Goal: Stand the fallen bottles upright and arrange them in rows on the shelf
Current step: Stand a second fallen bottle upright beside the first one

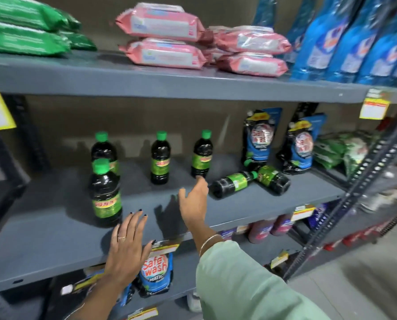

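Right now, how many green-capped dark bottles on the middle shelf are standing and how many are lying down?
Standing bottles: 4
Fallen bottles: 2
Total: 6

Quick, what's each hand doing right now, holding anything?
Left hand: open, flat on the shelf, holding nothing.
Right hand: open, empty, by a bottle.
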### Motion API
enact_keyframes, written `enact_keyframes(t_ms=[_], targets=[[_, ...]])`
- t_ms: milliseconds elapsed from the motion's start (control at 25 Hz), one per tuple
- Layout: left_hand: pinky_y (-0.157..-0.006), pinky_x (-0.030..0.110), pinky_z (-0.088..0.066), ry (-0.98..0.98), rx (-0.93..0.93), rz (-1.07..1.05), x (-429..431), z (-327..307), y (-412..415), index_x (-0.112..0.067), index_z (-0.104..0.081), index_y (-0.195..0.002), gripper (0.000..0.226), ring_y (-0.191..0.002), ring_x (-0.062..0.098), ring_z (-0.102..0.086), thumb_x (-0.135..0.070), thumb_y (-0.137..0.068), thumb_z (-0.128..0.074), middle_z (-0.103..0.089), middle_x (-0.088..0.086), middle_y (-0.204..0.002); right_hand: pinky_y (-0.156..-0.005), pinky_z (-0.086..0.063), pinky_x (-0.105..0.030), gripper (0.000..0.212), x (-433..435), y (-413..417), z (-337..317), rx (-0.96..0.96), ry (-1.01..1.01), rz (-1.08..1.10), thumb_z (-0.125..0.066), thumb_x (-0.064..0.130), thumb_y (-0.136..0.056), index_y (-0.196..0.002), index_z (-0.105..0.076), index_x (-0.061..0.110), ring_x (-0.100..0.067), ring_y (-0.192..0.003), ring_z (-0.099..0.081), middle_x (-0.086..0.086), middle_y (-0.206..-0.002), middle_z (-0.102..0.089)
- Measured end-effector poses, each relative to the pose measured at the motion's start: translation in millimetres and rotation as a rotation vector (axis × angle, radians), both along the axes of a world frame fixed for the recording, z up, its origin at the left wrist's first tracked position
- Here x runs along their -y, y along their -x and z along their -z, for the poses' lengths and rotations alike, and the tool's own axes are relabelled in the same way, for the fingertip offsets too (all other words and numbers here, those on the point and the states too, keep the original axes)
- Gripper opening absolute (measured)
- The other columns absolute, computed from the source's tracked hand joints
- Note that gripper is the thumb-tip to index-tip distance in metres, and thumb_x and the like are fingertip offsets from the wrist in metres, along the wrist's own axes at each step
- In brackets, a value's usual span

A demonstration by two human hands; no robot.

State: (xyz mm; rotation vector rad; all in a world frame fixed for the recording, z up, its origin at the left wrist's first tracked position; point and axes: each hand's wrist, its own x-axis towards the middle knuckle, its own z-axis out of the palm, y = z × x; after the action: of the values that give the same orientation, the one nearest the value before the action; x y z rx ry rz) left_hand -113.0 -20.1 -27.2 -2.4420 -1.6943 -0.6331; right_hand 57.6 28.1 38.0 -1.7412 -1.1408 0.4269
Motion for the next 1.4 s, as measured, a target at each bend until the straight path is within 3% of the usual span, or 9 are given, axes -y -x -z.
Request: enact_keyframes(t_ms=[160,280,520,720,840,1000,1280,1400], targets=[[-0.086,0.045,-0.049,0.14,-0.072,0.015,-25,-6,-48,-0.003,-0.052,-0.122,0.081,-0.119,0.033,-0.048,-0.059,-0.089,-0.003,-0.054,0.014,-0.13,-0.104,-0.035,-0.042,0.057,-18,-88,-11,-0.11,0.07,0.339,-0.065,0.024,-0.085,-0.125,-0.039,-0.007,-0.039,-0.125,-0.043,-0.024,-0.129,-0.047],[-0.078,0.048,-0.053,0.257,-0.117,-0.054,-32,-2,-66,-0.002,-0.059,-0.115,0.086,-0.111,0.037,-0.055,-0.062,-0.088,-0.003,-0.059,0.014,-0.124,-0.105,-0.034,-0.042,0.073,-29,-135,-12,-0.304,0.229,0.452,-0.068,0.032,-0.083,-0.131,-0.031,-0.008,-0.04,-0.128,-0.041,-0.027,-0.137,-0.041],[-0.078,0.049,-0.052,0.306,-0.161,-0.158,-36,6,-74,-0.002,-0.063,-0.111,0.089,-0.105,0.037,-0.059,-0.063,-0.087,-0.002,-0.064,0.013,-0.116,-0.107,-0.035,-0.04,0.088,-70,-174,1,-0.598,0.385,0.409,-0.068,0.046,-0.079,-0.133,-0.026,-0.01,-0.036,-0.135,-0.037,-0.024,-0.143,-0.039],[-0.077,0.047,-0.052,0.355,-0.16,-0.174,-35,1,-76,-0.006,-0.063,-0.112,0.084,-0.105,0.033,-0.06,-0.061,-0.089,-0.003,-0.064,0.009,-0.117,-0.091,-0.049,-0.036,0.057,-81,-186,26,-0.596,0.352,0.193,-0.06,0.042,-0.082,-0.125,-0.055,0.005,-0.032,-0.117,-0.058,-0.016,-0.129,-0.059],[-0.077,0.045,-0.053,0.353,-0.169,-0.171,-35,-2,-79,-0.008,-0.064,-0.111,0.083,-0.104,0.031,-0.061,-0.059,-0.089,-0.002,-0.065,0.007,-0.116,-0.09,-0.048,-0.036,0.064,-78,-184,20,-0.661,0.318,0.312,-0.069,0.039,-0.077,-0.125,-0.051,0.001,-0.034,-0.117,-0.056,-0.02,-0.13,-0.055],[-0.081,0.043,-0.052,0.339,-0.14,-0.189,-30,-5,-70,-0.008,-0.065,-0.109,0.082,-0.102,0.024,-0.063,-0.057,-0.09,-0.001,-0.067,0.006,-0.112,-0.105,-0.037,-0.047,0.083,-69,-155,-5,-0.538,0.23,0.45,-0.08,0.022,-0.071,-0.132,-0.03,-0.004,-0.042,-0.128,-0.04,-0.025,-0.139,-0.036],[-0.085,0.045,-0.049,0.304,-0.085,-0.243,-4,-1,-15,-0.007,-0.063,-0.111,0.079,-0.105,0.023,-0.061,-0.049,-0.093,0.001,-0.066,0.008,-0.114,-0.092,-0.04,-0.047,0.081,-39,-63,-16,-0.17,0.012,0.259,-0.078,0.01,-0.068,-0.133,-0.031,-0.003,-0.04,-0.122,-0.034,-0.023,-0.131,-0.035],[-0.086,0.044,-0.049,0.308,-0.067,-0.248,5,4,5,-0.006,-0.062,-0.112,0.08,-0.106,0.023,-0.061,-0.051,-0.093,0.001,-0.065,0.008,-0.115,-0.094,-0.041,-0.047,0.078,-31,-22,-13,-0.06,-0.026,0.191,-0.08,0.011,-0.063,-0.126,-0.036,-0.002,-0.04,-0.12,-0.037,-0.022,-0.126,-0.039]])
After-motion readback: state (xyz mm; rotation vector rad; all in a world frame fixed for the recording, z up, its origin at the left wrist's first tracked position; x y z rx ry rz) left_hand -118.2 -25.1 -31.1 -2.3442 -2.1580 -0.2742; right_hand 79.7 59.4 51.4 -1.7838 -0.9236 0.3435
